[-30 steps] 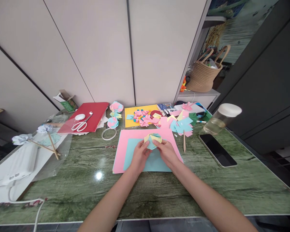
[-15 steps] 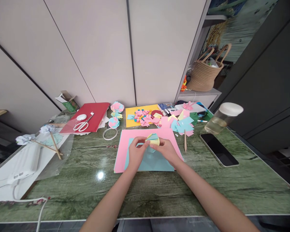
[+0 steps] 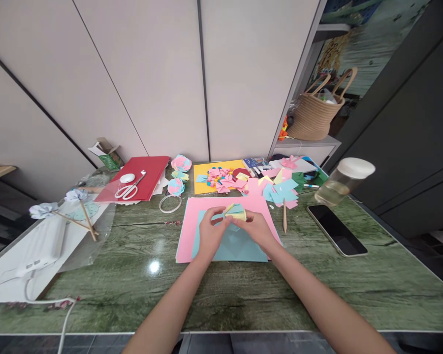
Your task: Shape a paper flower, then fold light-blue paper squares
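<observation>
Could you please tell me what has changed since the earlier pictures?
The folded paper has been turned and now shows a yellow side below blue, while the left hand arches more. Neither it nor the right hand let go. The scissors and phone stayed put.

l hand [image 3: 211,231] & r hand [image 3: 260,230] both bare, w/ slim fingers [image 3: 210,213]. l forearm [image 3: 177,300] & r forearm [image 3: 310,292] bare too, smooth, tapering to narrow wrists [image 3: 271,247], wider nr tabletop's [image 3: 114,300] near edge.

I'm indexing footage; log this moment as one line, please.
left hand: holding folded paper | right hand: holding same paper | beneath: blue sheet on pink sheet
</observation>
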### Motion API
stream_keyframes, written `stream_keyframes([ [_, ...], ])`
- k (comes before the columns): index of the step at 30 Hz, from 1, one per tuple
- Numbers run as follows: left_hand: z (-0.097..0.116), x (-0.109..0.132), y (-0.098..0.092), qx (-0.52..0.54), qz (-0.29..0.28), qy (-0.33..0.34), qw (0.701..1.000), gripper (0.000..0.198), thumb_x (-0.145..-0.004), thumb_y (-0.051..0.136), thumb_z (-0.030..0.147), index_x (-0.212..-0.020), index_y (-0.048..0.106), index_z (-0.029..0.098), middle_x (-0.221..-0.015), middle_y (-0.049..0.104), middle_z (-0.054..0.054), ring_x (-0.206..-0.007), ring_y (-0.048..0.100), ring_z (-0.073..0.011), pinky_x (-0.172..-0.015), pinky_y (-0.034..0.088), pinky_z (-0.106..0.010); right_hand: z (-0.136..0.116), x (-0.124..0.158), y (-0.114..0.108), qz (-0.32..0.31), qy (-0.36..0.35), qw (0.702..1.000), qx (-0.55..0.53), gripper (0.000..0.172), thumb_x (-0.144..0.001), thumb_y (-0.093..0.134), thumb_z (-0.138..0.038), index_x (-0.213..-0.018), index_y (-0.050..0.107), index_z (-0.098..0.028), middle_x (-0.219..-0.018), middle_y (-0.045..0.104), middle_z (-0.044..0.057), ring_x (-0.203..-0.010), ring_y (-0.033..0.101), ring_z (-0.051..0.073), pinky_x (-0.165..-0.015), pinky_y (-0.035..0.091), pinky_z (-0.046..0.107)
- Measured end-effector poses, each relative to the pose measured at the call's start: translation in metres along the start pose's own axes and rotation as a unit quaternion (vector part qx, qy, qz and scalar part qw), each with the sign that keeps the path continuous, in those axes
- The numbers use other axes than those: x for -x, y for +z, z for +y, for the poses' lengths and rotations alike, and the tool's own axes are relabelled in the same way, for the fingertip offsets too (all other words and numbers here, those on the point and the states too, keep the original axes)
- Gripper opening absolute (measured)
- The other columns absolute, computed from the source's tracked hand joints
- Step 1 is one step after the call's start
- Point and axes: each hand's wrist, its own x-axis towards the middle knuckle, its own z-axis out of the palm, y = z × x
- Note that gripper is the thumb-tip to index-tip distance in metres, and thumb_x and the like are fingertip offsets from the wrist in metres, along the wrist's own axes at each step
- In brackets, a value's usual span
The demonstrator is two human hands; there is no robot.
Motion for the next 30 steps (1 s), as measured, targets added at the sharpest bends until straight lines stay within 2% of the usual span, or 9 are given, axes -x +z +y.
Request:
stream_keyframes([
  [7,0.003,0.001,0.0,0.01,-0.039,0.011,0.999,0.025,-0.071,0.063,0.026,-0.095,0.061,0.018,-0.102,0.059,-0.007,-0.097,0.055,-0.017,-0.079,0.049,-0.03,-0.009,0.002,-0.004,0.003,-0.073,0.994,0.086,0.024,-0.073,0.058,-0.036,-0.087,0.067,-0.019,-0.093,0.065,0.005,-0.089,0.056,0.021,-0.079,0.041,0.032],
  [12,0.004,0.003,0.0,0.027,-0.048,0.003,0.999,0.026,-0.072,0.061,0.028,-0.096,0.061,0.019,-0.102,0.061,-0.006,-0.098,0.055,-0.0174,-0.078,0.049,-0.029,-0.013,0.003,-0.007,0.004,-0.075,0.988,0.134,0.02,-0.074,0.057,-0.036,-0.084,0.067,-0.021,-0.09,0.064,0.004,-0.088,0.055,0.02,-0.077,0.04,0.031],
  [21,0.0,0.002,0.001,0.005,-0.008,-0.016,1.0,0.019,-0.074,0.058,0.031,-0.087,0.064,0.019,-0.092,0.066,-0.006,-0.089,0.06,-0.0181,-0.073,0.049,-0.029,-0.014,0.002,-0.007,-0.022,-0.062,0.995,0.071,0.024,-0.07,0.06,-0.029,-0.092,0.066,-0.02,-0.1,0.063,0.005,-0.094,0.054,0.022,-0.082,0.039,0.033],
  [26,0.002,0.001,0.0,-0.005,0.0,-0.016,1.0,0.02,-0.074,0.057,0.033,-0.085,0.065,0.018,-0.09,0.066,-0.005,-0.086,0.06,-0.0176,-0.072,0.049,-0.029,-0.012,0.001,-0.007,-0.033,-0.05,0.997,0.044,0.025,-0.072,0.058,-0.032,-0.092,0.066,-0.019,-0.094,0.065,0.005,-0.089,0.056,0.022,-0.078,0.041,0.033],
  [30,0.003,0.002,-0.001,-0.004,-0.017,-0.005,1.0,0.021,-0.073,0.059,0.032,-0.088,0.064,0.018,-0.094,0.065,-0.006,-0.091,0.059,-0.0175,-0.074,0.049,-0.029,-0.01,0.001,-0.007,-0.031,-0.003,0.999,-0.019,0.03,-0.072,0.059,-0.038,-0.092,0.067,-0.017,-0.092,0.067,0.005,-0.085,0.057,0.021,-0.076,0.041,0.032],
])
